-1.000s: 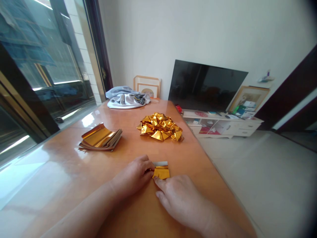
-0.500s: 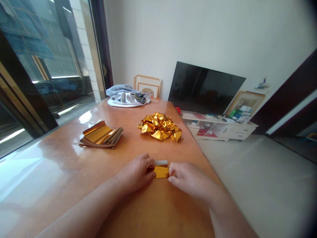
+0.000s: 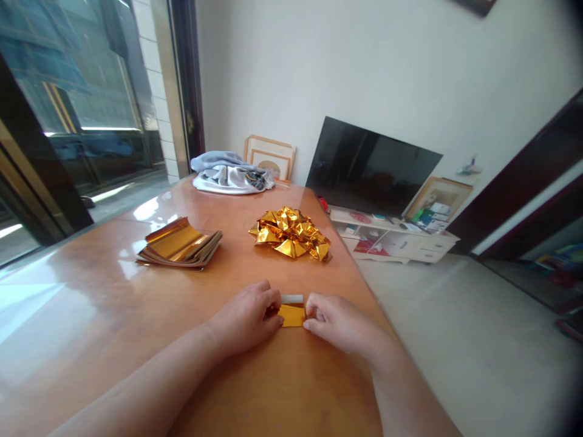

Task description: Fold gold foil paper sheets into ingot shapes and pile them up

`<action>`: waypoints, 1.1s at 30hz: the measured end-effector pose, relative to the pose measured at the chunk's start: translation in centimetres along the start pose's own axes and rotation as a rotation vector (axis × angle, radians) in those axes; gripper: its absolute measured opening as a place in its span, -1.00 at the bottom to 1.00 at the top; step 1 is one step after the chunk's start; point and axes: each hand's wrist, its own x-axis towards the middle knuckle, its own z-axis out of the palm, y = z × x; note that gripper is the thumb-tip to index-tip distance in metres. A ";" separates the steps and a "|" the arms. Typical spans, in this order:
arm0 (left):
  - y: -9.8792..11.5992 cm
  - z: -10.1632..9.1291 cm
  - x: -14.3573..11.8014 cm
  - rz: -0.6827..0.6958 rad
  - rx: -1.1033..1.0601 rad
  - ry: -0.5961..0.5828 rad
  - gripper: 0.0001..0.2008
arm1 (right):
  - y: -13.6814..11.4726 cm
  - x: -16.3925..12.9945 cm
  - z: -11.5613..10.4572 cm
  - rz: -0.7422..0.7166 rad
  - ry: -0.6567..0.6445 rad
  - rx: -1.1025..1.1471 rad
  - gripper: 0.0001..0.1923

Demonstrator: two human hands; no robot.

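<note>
I'm seeing an orangey-brown surface (image 3: 277, 388), a folded sheet (image 3: 292, 316) in gold with a pale grey strip (image 3: 292, 298), all-gold heap (image 3: 291, 233) near the right edge, gold-topped brownish stack (image 3: 175, 241) toward the left, light blue and silvery bundle (image 3: 228, 175) far edge.

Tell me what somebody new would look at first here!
Probably the heap of crinkly, shiny gold shapes, sitting on the brown table beyond the hands, near the table's right edge. Next might come the big black TV screen in front of the pale wall, and the stack of gold sheets left of the heap. Close up, a small gold piece lies between the left hand and right hand.
</note>
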 end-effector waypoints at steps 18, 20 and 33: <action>0.4 -0.8 -0.4 0.041 0.092 -0.016 -0.77 | 0.0 0.1 -0.5 -0.073 -0.035 0.092 -0.75; 0.3 -0.8 -0.5 0.045 0.091 -0.010 -0.75 | -0.1 0.0 -0.6 -0.123 -0.046 0.041 -0.69; 0.6 -0.2 0.0 0.031 0.147 0.003 -0.82 | 1.3 1.5 0.1 -0.188 -0.051 0.107 -0.77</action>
